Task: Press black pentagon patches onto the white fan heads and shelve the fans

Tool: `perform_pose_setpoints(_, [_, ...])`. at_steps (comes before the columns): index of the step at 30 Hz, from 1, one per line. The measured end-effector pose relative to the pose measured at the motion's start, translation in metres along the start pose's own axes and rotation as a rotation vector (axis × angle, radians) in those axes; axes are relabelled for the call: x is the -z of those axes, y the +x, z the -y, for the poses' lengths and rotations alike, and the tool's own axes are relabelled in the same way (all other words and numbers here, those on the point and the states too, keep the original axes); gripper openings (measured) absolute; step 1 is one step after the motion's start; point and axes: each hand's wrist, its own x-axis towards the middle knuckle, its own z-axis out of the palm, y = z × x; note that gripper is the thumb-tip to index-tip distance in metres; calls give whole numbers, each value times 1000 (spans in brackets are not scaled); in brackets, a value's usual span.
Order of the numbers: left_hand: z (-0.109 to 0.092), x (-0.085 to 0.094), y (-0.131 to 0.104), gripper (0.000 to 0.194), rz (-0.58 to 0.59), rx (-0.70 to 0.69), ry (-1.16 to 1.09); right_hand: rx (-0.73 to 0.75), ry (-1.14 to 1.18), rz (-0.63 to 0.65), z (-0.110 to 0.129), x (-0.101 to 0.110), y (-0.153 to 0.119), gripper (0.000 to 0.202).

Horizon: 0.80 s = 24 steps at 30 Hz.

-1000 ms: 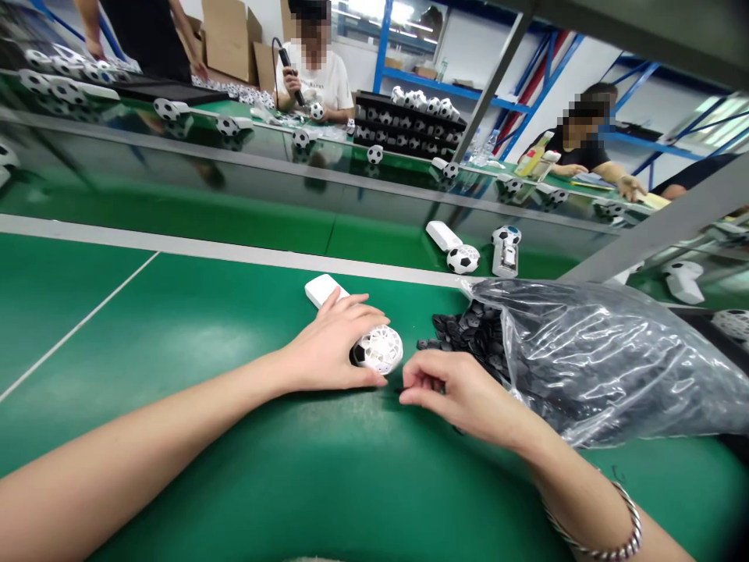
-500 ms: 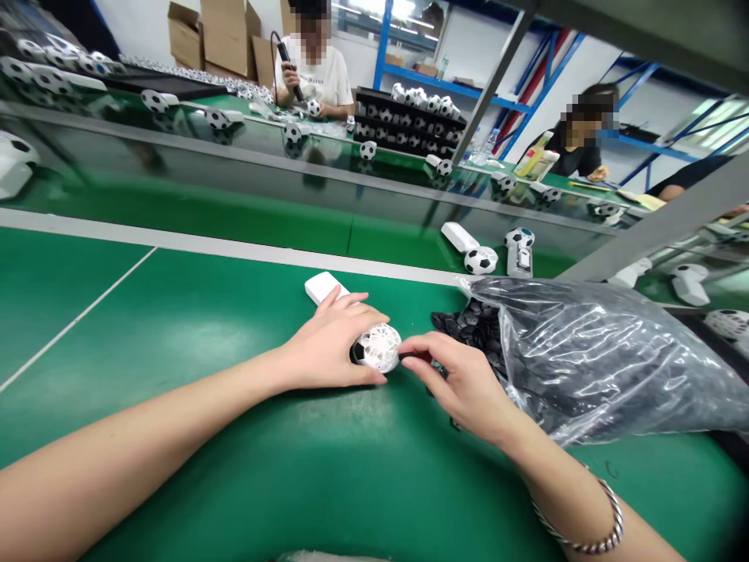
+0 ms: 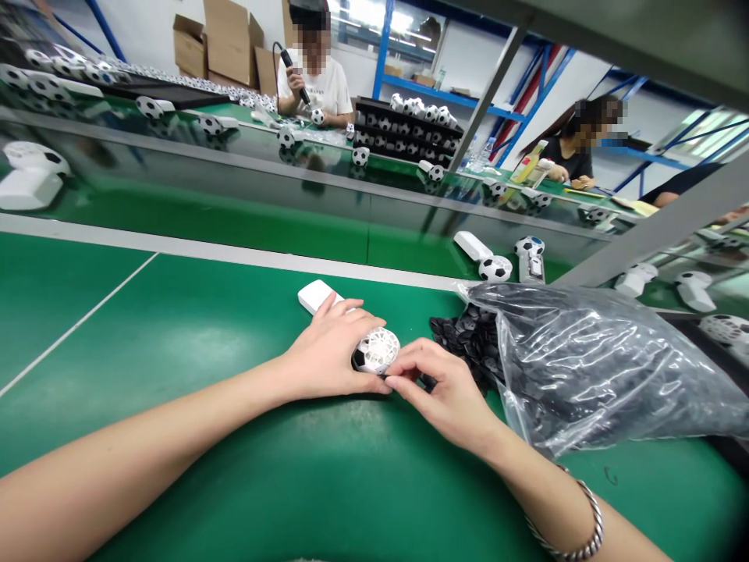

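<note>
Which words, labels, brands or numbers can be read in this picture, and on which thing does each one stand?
None can be read for certain.
Shirt print of the person across the belt: too small and blurred.
Yellow packet: print too small.
White fan under the left hand and right hand: no text.

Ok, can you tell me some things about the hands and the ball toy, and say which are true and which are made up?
1. The left hand rests on the white ball-shaped fan. True.
2. The right hand is inside the plastic bag. False: it is outside the bag, touching the fan.
3. Small black pieces spill from the bag's mouth. True.
4. The table is red. False: it is green.
5. A bracelet sits on the right wrist. True.
</note>
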Motion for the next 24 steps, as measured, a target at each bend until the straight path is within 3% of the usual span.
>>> perform_pose_setpoints(8, [0, 0, -1, 65, -34, -7, -2, -136, 72, -19, -8, -5, 1, 6])
perform_pose_setpoints(15, [-4, -3, 0, 58, -63, 4, 7, -352, 292, 41, -14, -1, 12, 28])
perform_pose_setpoints(24, [-11, 0, 4, 54, -88, 2, 16, -406, 347, 59, -15, 0, 17, 35])
